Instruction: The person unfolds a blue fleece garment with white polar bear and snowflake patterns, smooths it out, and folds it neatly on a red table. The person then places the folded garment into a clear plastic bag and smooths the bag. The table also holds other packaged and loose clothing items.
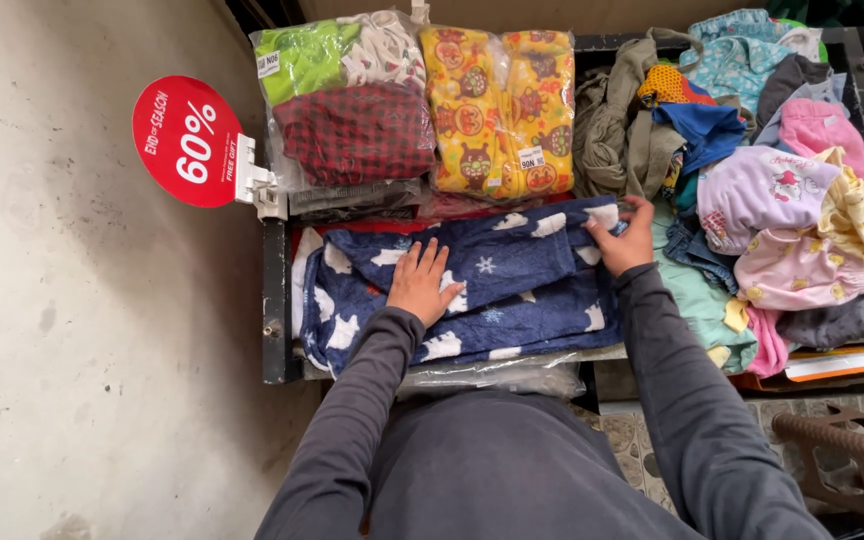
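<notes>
A navy fleece garment [512,290] with white bear and snowflake shapes lies folded on a dark display rack [274,300]. My left hand [420,285] rests flat on its left half, fingers spread. My right hand [624,240] pinches the garment's upper right edge between thumb and fingers. Both arms wear dark grey sleeves.
Behind the garment lie plastic-wrapped packs: one green, white and red-checked [347,95], one yellow with cartoon faces [497,110]. A heap of loose children's clothes [782,190] fills the right side. A round red sale sign [187,140] sticks out at left. Clear plastic wrap [492,375] lies at the front edge.
</notes>
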